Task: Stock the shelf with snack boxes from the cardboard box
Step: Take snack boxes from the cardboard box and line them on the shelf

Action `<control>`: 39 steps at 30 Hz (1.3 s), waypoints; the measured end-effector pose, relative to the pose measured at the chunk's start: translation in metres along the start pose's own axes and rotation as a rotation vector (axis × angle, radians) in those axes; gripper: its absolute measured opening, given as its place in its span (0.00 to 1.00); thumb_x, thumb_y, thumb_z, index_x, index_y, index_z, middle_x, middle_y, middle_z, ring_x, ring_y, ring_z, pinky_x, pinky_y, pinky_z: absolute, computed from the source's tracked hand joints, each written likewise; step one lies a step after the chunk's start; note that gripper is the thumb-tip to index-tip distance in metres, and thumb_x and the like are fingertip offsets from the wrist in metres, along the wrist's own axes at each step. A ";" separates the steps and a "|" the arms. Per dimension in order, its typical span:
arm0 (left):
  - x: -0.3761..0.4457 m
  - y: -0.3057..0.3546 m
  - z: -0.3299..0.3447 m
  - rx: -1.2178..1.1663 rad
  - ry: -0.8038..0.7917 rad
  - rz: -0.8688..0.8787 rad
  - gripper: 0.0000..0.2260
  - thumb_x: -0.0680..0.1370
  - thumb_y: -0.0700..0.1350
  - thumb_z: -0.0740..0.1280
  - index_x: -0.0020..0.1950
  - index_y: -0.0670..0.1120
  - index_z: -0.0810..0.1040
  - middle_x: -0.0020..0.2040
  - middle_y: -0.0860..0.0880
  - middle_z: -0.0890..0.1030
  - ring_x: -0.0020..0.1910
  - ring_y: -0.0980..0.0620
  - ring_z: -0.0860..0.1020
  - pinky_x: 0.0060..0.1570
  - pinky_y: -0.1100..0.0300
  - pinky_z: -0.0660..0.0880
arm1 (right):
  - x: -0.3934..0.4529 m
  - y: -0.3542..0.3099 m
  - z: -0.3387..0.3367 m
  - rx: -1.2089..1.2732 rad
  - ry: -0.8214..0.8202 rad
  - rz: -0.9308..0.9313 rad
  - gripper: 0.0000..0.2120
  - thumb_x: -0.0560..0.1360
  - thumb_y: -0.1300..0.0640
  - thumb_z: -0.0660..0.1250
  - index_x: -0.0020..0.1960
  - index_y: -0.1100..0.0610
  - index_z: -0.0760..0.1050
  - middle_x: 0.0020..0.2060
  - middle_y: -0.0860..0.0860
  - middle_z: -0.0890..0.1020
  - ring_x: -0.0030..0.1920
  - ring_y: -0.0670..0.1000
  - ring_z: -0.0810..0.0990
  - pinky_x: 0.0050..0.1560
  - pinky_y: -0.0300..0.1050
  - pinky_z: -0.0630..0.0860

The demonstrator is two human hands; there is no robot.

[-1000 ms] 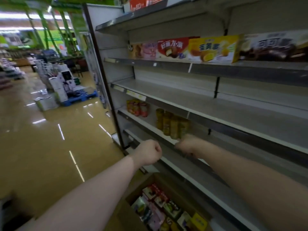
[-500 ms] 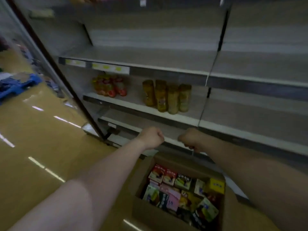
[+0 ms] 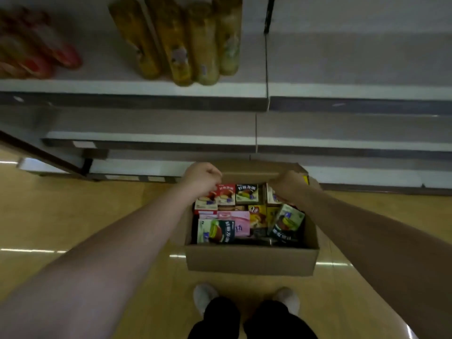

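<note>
Left hand (image 3: 203, 174) and right hand (image 3: 288, 182), fingers curled, grip the far flap of the cardboard box (image 3: 252, 261); snack boxes (image 3: 247, 216) lie just below the knuckles (2 shoes nearer); shelf (image 3: 137, 88) beyond.

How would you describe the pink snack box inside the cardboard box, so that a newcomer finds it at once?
Start at the open cardboard box on the floor below the shelves, in front of the person's shoes. Among the snack boxes packed in it, the pink snack box lies near the middle, partly under a green and white one. It is the only pink box there.
</note>
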State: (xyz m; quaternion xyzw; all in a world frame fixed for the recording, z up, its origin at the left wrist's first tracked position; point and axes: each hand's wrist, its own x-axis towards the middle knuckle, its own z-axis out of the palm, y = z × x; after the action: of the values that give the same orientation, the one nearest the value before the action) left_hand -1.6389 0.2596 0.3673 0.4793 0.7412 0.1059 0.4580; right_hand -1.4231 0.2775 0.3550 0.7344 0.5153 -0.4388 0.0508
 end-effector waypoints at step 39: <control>0.190 -0.225 0.219 0.257 0.281 0.023 0.43 0.66 0.60 0.73 0.75 0.58 0.54 0.75 0.49 0.55 0.71 0.41 0.63 0.69 0.41 0.60 | 0.268 0.084 0.307 1.203 -0.331 -0.070 0.18 0.78 0.50 0.66 0.60 0.63 0.74 0.53 0.60 0.83 0.50 0.58 0.83 0.45 0.50 0.80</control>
State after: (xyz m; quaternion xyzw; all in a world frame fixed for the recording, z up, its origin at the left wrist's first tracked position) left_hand -1.6287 0.2351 0.0013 0.5226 0.7998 0.0816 0.2837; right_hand -1.5152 0.2672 -0.0507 0.5393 0.1872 -0.7616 -0.3067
